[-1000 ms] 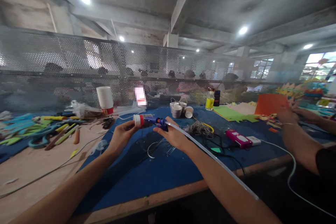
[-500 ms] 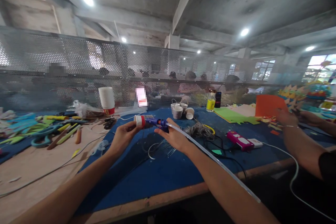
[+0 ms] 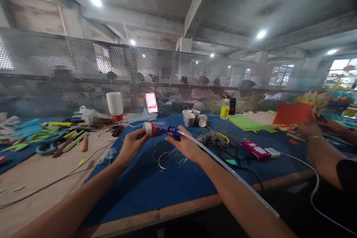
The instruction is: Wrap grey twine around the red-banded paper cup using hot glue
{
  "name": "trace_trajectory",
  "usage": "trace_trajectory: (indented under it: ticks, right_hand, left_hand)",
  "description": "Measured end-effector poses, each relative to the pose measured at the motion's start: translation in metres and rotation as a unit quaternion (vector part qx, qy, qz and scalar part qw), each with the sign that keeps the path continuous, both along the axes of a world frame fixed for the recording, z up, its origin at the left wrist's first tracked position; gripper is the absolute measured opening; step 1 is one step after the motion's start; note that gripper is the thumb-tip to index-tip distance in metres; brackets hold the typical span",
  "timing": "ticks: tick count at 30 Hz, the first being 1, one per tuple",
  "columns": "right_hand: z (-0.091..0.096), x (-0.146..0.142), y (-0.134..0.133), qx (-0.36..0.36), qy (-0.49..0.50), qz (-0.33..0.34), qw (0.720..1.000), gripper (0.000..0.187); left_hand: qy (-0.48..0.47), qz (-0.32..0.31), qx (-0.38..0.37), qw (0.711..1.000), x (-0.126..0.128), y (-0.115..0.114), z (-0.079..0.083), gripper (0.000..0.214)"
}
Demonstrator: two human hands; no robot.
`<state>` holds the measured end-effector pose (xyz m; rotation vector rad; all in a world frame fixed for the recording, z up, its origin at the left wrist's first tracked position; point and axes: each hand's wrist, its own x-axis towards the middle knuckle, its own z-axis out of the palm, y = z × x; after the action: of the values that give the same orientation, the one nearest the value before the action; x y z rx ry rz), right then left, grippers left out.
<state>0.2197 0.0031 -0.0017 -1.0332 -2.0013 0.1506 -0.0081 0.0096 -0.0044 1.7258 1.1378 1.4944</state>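
Between the fingers of my left hand [image 3: 135, 142] is a small white paper cup [image 3: 148, 129] with a red band, lying on its side in the air above the blue table cover. My right hand [image 3: 186, 144] is closed around a blue hot glue gun [image 3: 169, 129], whose nozzle end points left at the cup; whether it touches the cup I cannot tell. A long clear glue stick [image 3: 223, 167] runs out of the gun's back over my right forearm. Beneath my hands, a white curved strip [image 3: 161, 160] and thin clear strands lie on the cover.
Small wrapped cups [image 3: 189, 118] stand behind my hands, near bundled grey cord [image 3: 211, 139]. A stack of paper cups [image 3: 114, 105], scissors [image 3: 47, 145] and other tools are left. Right are a magenta power bank [image 3: 256, 150], a yellow-labelled bottle [image 3: 224, 108] and another person's hands [image 3: 309, 129].
My hands, the cup and the glue gun keep nearly the same pose. At the right, the other person's hands and the orange sheet have shifted slightly. The view has moved a little.
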Motion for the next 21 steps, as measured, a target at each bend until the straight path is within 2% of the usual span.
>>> trace_trajectory:
  ticks: [15,21]
  right_hand:
    - [0.0001,0.0007,-0.0008,-0.02,-0.001,0.002,1.0,0.04]
    - [-0.0003,0.0006,-0.0004,-0.017,-0.007,-0.001,1.0,0.039]
  left_hand:
    - [-0.007,-0.023,0.007,1.0,-0.0019,0.0021,-0.0038,0.038]
    - [-0.011,-0.013,0.003,1.0,-0.0009,0.0007,-0.0019,0.041]
